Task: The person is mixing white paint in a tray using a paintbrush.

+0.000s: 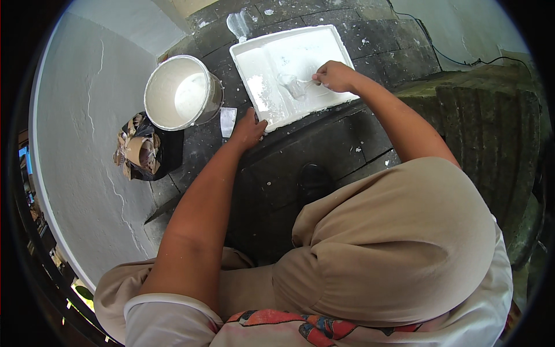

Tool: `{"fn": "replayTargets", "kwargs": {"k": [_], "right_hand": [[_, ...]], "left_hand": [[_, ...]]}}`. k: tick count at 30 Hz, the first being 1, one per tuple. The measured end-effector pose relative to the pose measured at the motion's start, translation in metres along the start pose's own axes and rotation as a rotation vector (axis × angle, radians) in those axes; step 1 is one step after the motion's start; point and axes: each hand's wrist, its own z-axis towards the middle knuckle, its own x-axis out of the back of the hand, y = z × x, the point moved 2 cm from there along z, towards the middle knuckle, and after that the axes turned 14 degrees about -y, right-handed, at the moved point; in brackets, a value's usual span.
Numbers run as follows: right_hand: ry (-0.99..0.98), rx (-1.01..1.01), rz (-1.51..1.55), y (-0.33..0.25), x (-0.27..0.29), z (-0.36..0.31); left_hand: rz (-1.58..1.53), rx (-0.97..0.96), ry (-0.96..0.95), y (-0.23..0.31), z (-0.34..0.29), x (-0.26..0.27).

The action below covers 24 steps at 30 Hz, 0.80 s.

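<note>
A white rectangular paint tray (341, 46), coated with wet white paint, lies on the dark tiles ahead of me. My left hand (250, 130) grips its near left corner, fingers closed at the edge. Over the tray's right half, my right hand (335, 76) is closed on the thin end of a translucent, paint-smeared scoop-like tool (293, 87). The tool's wide end rests in or just above the paint; I cannot tell which. Left of the tray stands a white bucket (151, 95) with white paint coating its inside.
A black plastic bag (167, 153) with brown paper or card sits below the bucket. A small white packet (228, 122) lies beside my left hand. Behind the tray is a clear, paint-smeared plastic piece (238, 26). A cracked grey wall (87, 144) bounds the left; ridged mossy concrete (485, 127) the right.
</note>
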Motion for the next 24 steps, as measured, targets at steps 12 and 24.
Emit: {"fn": "replayTargets", "kwargs": {"k": [12, 24], "right_hand": [[0.093, -0.028, 0.22, 0.045, 0.023, -0.049], [0.011, -0.088, 0.034, 0.05, -0.001, -0.032]], "left_hand": [[0.025, 0.023, 0.003, 0.013, -0.009, 0.003], [-0.01, 0.014, -0.007, 0.003, -0.003, 0.001]]}}
